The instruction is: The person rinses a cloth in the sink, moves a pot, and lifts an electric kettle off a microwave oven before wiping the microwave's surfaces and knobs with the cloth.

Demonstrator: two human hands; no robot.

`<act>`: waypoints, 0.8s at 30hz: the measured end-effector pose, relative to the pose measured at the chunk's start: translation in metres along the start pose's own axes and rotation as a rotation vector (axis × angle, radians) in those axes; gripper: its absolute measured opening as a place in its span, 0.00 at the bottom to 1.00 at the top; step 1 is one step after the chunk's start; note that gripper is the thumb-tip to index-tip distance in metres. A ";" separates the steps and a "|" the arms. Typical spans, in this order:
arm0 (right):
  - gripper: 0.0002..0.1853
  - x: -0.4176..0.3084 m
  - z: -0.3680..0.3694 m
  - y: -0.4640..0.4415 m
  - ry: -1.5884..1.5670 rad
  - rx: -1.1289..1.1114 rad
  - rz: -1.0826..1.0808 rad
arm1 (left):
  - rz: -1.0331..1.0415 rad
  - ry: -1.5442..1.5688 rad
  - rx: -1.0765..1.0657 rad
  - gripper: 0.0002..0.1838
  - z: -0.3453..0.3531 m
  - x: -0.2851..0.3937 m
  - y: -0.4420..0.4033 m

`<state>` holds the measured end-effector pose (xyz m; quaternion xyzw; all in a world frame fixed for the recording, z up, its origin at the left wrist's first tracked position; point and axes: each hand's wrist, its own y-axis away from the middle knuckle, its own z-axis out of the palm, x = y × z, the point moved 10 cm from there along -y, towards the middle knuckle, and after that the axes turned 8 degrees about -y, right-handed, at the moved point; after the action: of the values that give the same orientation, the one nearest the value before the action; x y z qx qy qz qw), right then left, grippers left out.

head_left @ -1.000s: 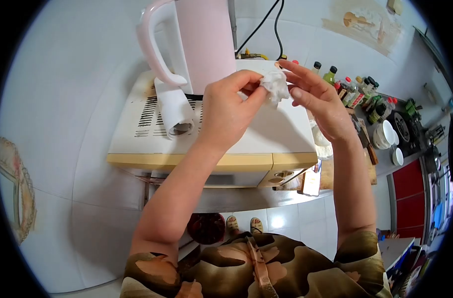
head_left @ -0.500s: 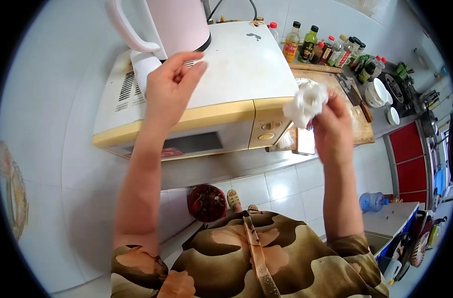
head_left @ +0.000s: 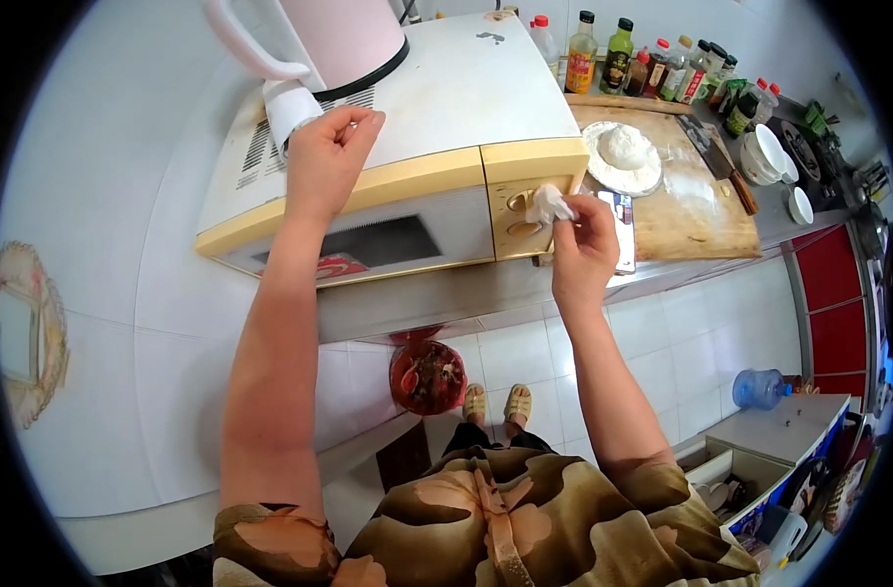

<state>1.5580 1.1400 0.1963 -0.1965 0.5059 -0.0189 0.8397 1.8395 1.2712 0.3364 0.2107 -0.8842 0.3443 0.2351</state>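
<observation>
My right hand (head_left: 583,252) pinches a crumpled white tissue (head_left: 548,205) in front of the control knobs (head_left: 520,217) of a white and yellow microwave (head_left: 466,93). Above the microwave's front left edge is my left hand (head_left: 331,161), its fingers curled in and the thumb pressed to them; nothing shows in it. Just behind that hand lies a white rounded object (head_left: 288,110), partly hidden. A pink kettle (head_left: 344,44) stands on the microwave top.
Right of the microwave, a cutting board (head_left: 696,230) bears a plate of white dough or flour (head_left: 625,152), a cleaver (head_left: 706,147) and a phone (head_left: 623,230). Several bottles (head_left: 618,57) line the wall. A red bin (head_left: 427,377) with scraps stands on the floor.
My right hand has moved left and down with the tissue, from over the board to the microwave knobs. My left hand's fingers have drawn closer together. The plate has come into clear view.
</observation>
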 end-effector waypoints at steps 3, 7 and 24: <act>0.15 -0.013 0.012 -0.002 0.357 -0.048 -0.191 | -0.006 0.006 -0.020 0.11 0.002 0.000 -0.002; 0.17 -0.023 0.026 0.014 0.480 -0.066 -0.350 | 0.062 -0.021 0.006 0.12 0.001 0.006 -0.001; 0.13 -0.022 0.012 0.016 0.429 0.024 -0.210 | -0.003 0.018 -0.056 0.11 0.008 -0.007 -0.003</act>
<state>1.5544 1.1635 0.2143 -0.2295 0.6494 -0.1534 0.7086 1.8446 1.2646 0.3284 0.2024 -0.8911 0.3207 0.2493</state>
